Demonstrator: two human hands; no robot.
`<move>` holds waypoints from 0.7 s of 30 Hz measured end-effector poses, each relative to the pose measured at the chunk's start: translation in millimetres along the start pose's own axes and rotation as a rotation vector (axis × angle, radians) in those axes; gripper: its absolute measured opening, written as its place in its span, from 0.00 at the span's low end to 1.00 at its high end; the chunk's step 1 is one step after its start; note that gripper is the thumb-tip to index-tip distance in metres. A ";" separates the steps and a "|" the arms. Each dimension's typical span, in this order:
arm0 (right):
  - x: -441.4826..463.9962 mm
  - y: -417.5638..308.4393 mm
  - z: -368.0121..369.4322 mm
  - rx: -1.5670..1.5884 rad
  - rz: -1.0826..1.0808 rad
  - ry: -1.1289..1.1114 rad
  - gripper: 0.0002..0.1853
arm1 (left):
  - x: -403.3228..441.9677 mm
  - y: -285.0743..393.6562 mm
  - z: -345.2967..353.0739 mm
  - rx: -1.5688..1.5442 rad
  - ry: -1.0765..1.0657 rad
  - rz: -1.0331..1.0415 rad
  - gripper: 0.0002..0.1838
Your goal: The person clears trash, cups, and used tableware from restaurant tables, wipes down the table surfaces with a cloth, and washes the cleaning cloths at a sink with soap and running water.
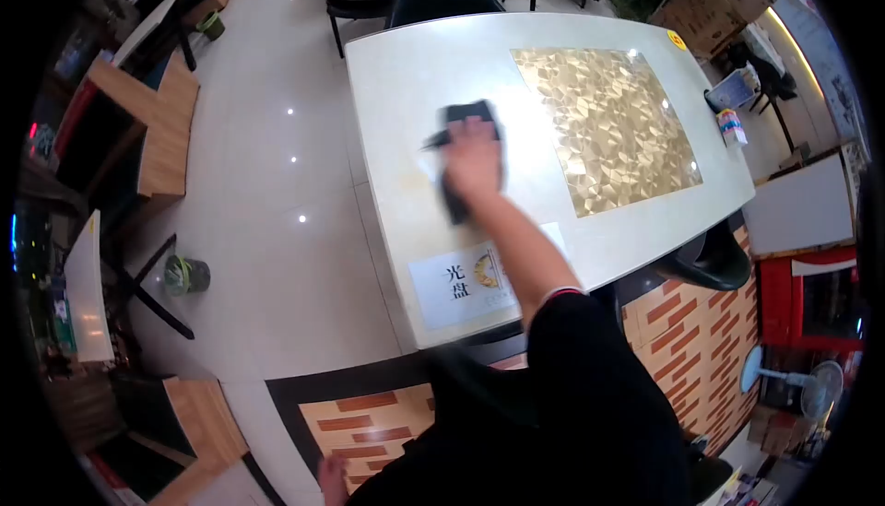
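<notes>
Black sleeve [599, 358] and dark clothing fill the bottom, with the right forearm reaching out over a pale surface [396, 82]. Palm down, the right hand [473, 158] lies over a dark cloth [458, 204] on the left part of that surface, fingers laid out along it; blur hides whether they pinch any fabric. Left hand [333, 480] hangs low beside the clothing, partly hidden, and whether it is spread or closed I cannot tell. Just below the cloth lies a printed sheet [438, 308], partly covered by the forearm; to the right is a gold-patterned mat [618, 128].

Near the surface's right edge stand a blue-and-white box [734, 88] and a small colourful pack [731, 128], contents not visible. On the floor, a green-rimmed bin [187, 276] seems to have a liner; what it holds is unclear. Another green bin [211, 26] stands farther off, its inside too small to read. Cardboard boxes [714, 8] are stacked beyond the far right corner, their contents hidden.
</notes>
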State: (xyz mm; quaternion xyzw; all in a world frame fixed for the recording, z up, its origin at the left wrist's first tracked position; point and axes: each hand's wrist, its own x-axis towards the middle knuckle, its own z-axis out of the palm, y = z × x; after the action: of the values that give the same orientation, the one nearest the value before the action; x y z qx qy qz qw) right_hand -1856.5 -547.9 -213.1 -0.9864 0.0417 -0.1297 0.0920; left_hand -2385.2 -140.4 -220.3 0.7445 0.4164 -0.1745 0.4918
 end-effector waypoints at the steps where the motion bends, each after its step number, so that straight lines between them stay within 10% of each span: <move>1: -4.6 -32.6 21.3 0.005 -0.091 0.013 0.25 | 22.7 50.4 -8.4 -0.337 -0.045 0.039 0.12; 5: -54.3 -82.7 -8.9 0.260 -0.305 -0.125 0.27 | 68.0 163.0 -30.8 -0.211 0.042 0.075 0.12; 9: -130.7 -43.6 -43.9 0.270 -0.301 -0.212 0.25 | 150.8 135.4 -76.0 0.384 -0.202 0.241 0.10; 12: -183.1 -7.0 -63.3 0.216 -0.025 -0.137 0.28 | 249.6 127.9 -114.2 0.456 -0.247 0.334 0.11; 21: -113.1 60.0 -21.3 -0.227 1.118 0.062 0.30 | 378.2 403.3 -42.6 0.561 -0.295 0.621 0.10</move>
State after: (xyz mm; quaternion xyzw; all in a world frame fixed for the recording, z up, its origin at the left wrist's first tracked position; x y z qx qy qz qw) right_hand -1974.6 -598.3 -232.5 -0.8137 0.5738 -0.0847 0.0387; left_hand -1848.3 -1.8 -217.3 0.9060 0.0350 -0.2291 0.3542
